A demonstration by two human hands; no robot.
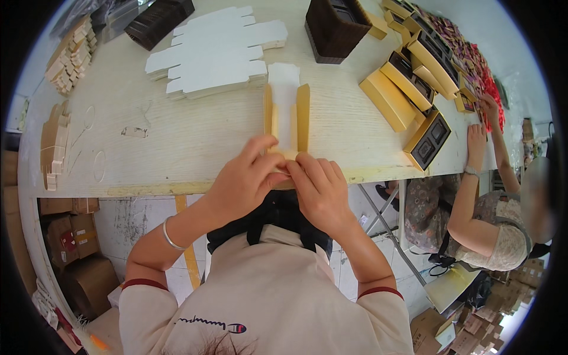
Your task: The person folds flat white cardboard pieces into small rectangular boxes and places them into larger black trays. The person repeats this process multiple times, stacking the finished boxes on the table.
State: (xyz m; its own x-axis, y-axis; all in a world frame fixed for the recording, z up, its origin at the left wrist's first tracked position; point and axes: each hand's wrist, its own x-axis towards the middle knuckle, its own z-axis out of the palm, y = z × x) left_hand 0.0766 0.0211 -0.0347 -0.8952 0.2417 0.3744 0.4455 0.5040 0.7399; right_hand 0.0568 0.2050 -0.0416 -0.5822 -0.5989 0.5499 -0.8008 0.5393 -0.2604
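A partly folded cardboard box (284, 112), white inside with gold side walls standing up, lies at the table's front edge. Both my hands pinch its near end. My left hand (251, 177) has its fingers bent around the left of that end, and my right hand (322, 189) presses fingertips there from the right. The two hands almost touch, and the fingertips hide the fold between them. Just beyond the box is a stack of flat white box blanks (216, 50) with notched edges.
Dark brown plastic trays are nested in a stack (334, 29) and in another pile (158, 22). Gold boxes with dark inserts (408, 83) crowd the right. Bundled card pieces (56, 145) lie left. At the right, a co-worker's hands (477, 139) reach over the table near red items (494, 89).
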